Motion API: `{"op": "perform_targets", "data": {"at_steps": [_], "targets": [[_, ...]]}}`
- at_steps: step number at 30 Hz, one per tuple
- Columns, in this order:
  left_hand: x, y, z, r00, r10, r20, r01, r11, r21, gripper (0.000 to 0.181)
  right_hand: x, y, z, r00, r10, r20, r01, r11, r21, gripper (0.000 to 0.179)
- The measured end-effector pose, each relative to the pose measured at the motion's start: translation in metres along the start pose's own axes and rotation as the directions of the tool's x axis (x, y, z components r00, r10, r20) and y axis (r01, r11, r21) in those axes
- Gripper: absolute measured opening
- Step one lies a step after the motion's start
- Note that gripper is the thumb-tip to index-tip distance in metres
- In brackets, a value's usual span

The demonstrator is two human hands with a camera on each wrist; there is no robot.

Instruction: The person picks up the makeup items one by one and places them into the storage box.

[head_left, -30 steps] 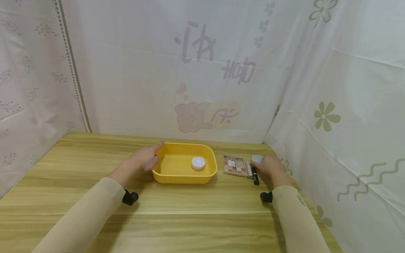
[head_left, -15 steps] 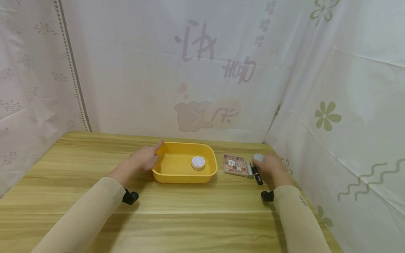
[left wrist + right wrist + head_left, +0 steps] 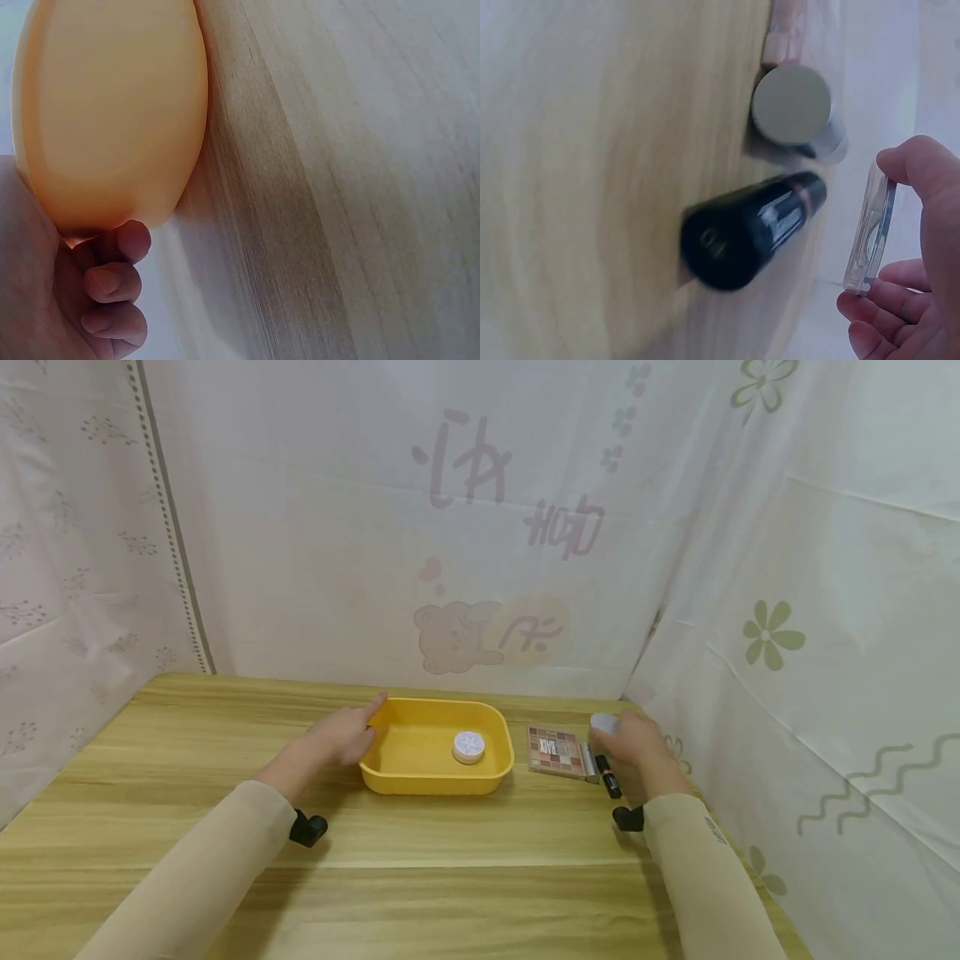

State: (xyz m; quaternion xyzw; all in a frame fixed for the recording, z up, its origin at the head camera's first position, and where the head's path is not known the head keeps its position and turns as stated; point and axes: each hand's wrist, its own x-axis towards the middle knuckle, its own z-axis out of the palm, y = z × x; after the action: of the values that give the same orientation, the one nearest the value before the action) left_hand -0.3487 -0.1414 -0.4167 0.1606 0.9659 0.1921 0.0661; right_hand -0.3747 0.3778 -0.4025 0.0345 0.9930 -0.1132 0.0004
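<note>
Smooth plastic tray, wood-grained tabletop, glossy black tube, metallic-looking cylinder, clear plastic-looking disc

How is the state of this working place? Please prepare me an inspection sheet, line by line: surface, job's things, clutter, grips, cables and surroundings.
Surface: wood-grain table.
Job's things: yellow tray, with a star-patterned round box inside, right of its middle; flat clear-edged disc, outside the tray.
Clutter: right of the tray lie a colour palette, a silver cylinder and a black tube.
Left grip: holds the tray's left end.
Right grip: pinches the disc between thumb and fingers.
Cables: nothing seen.
Surroundings: pale printed cloth behind and at both sides.
</note>
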Motion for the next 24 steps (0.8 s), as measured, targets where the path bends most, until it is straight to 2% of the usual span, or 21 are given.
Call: {"op": "perform_targets", "data": {"at_steps": [7,15,24], "targets": [[-0.001,-0.002,0.0,1.0,0.011,-0.008,-0.011,1.0,0.006,0.069,0.0,-0.016,-0.004,0.999,-0.036,-0.023,0.036,0.999,0.01,0.09],[0.0,-0.001,0.0,1.0,0.015,-0.008,-0.015,1.0,0.008,0.069,0.002,-0.035,-0.007,0.991,-0.123,-0.059,0.121,0.992,-0.044,0.088],[0.0,-0.002,-0.001,1.0,0.004,0.006,-0.004,1.0,-0.001,0.069,0.005,-0.054,-0.009,0.985,-0.165,-0.041,0.164,0.986,-0.013,0.094]]}}
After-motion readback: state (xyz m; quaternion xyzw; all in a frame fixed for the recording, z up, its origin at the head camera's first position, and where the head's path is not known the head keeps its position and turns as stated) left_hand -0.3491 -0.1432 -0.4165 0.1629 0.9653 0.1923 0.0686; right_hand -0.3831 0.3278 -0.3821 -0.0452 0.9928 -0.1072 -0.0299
